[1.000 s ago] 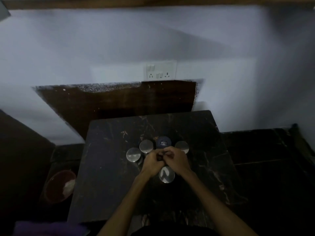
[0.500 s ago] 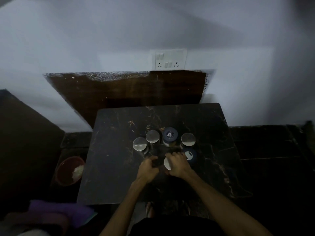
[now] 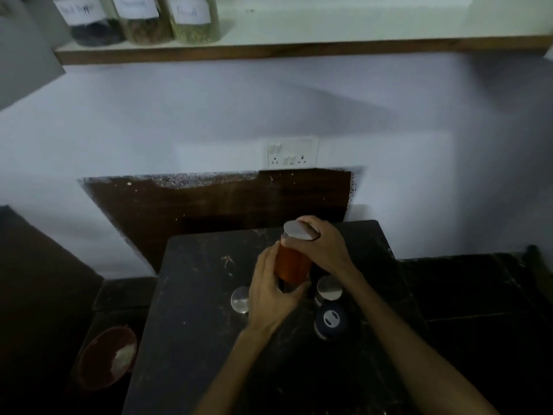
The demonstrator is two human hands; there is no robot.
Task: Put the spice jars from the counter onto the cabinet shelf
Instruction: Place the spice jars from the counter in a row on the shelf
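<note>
Both hands hold a glass jar of orange-red spice (image 3: 292, 260) with a silver lid, lifted above the black marble counter (image 3: 194, 310). My left hand (image 3: 269, 290) wraps its lower body; my right hand (image 3: 324, 245) grips it near the lid. On the counter stay a silver-lidded jar (image 3: 240, 299) to the left, another silver-lidded jar (image 3: 328, 289) to the right, and a dark blue-lidded jar (image 3: 330, 320) nearest me. Any jars behind my hands are hidden. The cabinet shelf (image 3: 299, 47) runs along the top, with three labelled jars (image 3: 143, 20) at its left end.
A switch and socket plate (image 3: 292, 152) sits on the white wall above a dark wooden panel (image 3: 209, 205). A red bowl (image 3: 106, 356) with white powder lies low at the left. A grey cabinet door (image 3: 24, 49) hangs at the upper left.
The jar has come up off the counter in both hands. The view has tilted upward, bringing the shelf and its labelled jars into sight.
</note>
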